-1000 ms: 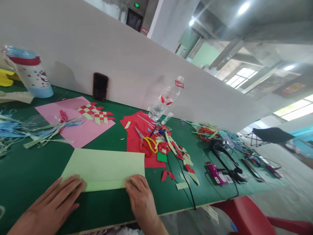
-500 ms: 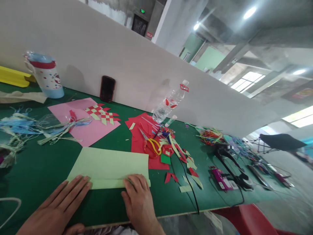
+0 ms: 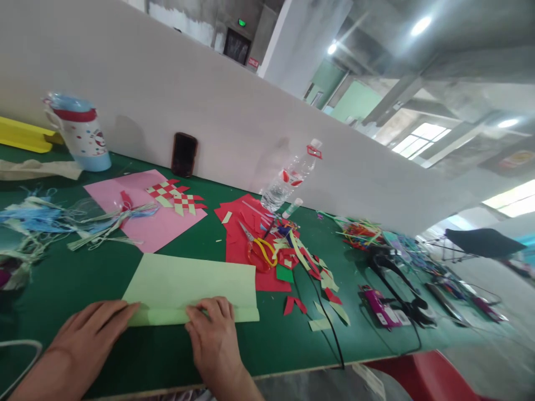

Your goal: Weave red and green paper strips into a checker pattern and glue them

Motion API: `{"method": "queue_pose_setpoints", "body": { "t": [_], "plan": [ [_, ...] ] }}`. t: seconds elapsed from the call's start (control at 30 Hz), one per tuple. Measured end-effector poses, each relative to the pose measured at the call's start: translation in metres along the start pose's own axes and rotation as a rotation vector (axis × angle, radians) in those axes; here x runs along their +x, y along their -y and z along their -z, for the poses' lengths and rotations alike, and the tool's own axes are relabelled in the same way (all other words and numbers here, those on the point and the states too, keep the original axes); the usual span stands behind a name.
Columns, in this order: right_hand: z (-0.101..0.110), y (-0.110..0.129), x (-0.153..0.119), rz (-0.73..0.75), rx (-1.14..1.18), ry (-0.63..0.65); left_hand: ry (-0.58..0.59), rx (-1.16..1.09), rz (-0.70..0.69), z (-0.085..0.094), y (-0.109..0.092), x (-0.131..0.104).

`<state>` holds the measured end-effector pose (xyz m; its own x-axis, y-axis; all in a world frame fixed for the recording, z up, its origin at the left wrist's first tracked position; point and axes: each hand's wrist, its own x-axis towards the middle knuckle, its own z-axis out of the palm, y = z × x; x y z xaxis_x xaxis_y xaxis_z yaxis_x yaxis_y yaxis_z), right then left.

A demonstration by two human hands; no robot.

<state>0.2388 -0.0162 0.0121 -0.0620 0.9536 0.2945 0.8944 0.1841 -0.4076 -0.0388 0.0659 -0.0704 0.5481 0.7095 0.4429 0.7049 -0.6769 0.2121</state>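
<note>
A sheet of light green paper [image 3: 190, 281] lies on the green table in front of me, with a narrow strip folded up along its near edge. My left hand [image 3: 90, 337] is closed at the left end of that fold, its thumb and fingers pinching the paper. Near the middle of the same edge, my right hand [image 3: 215, 331] has its fingers bent over the fold and its thumb on the near side. To the right of the sheet, scissors [image 3: 264, 250] with yellow handles rest on red paper [image 3: 238, 250].
Pink paper [image 3: 154, 228] bears woven red-and-green paper fish [image 3: 167, 193]. Behind stand a phone [image 3: 184, 154], a water bottle [image 3: 290, 175] and a flask [image 3: 81, 133]. Paper scraps [image 3: 328, 278], a black cable [image 3: 328, 317] and a purple box [image 3: 380, 306] lie to the right.
My left hand has gone from lying flat with fingers stretched out to pinching the paper's left end. My right hand has slid left along the fold, away from the right corner.
</note>
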Motion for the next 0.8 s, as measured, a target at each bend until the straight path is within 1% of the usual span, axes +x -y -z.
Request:
{"method": "queue_pose_setpoints", "body": {
  "t": [0.07, 0.13, 0.23, 0.27, 0.3, 0.4, 0.53, 0.63, 0.73, 0.8],
  "plan": [
    [0.0, -0.001, 0.0, 0.009, 0.009, -0.011, -0.025, 0.044, -0.014, 0.01, -0.003, 0.004],
    [-0.001, -0.002, 0.001, 0.029, 0.004, -0.025, -0.04, 0.078, 0.015, 0.019, -0.009, 0.003],
    [-0.002, -0.003, 0.002, 0.056, 0.001, -0.042, -0.05, 0.113, 0.174, 0.024, -0.021, -0.009],
    [-0.002, -0.004, 0.002, 0.06, 0.001, -0.044, -0.058, 0.122, 0.215, 0.023, -0.025, -0.015],
    [-0.002, -0.004, 0.002, 0.062, -0.001, -0.045, -0.068, 0.131, 0.227, 0.023, -0.029, -0.021],
    [-0.001, -0.004, 0.002, 0.065, -0.012, -0.048, -0.073, 0.144, 0.211, 0.019, -0.041, -0.032],
    [-0.001, -0.003, 0.002, 0.069, -0.002, -0.062, -0.042, 0.08, 0.252, 0.018, -0.051, -0.032],
    [-0.002, -0.002, 0.002, 0.066, 0.011, -0.075, -0.068, 0.079, 0.228, 0.016, -0.048, -0.031],
    [-0.002, -0.002, 0.002, 0.064, 0.013, -0.077, -0.056, 0.096, 0.165, 0.014, -0.041, -0.033],
    [-0.001, -0.002, 0.002, 0.062, 0.013, -0.069, -0.065, 0.098, 0.137, 0.015, -0.039, -0.033]
  ]
}}
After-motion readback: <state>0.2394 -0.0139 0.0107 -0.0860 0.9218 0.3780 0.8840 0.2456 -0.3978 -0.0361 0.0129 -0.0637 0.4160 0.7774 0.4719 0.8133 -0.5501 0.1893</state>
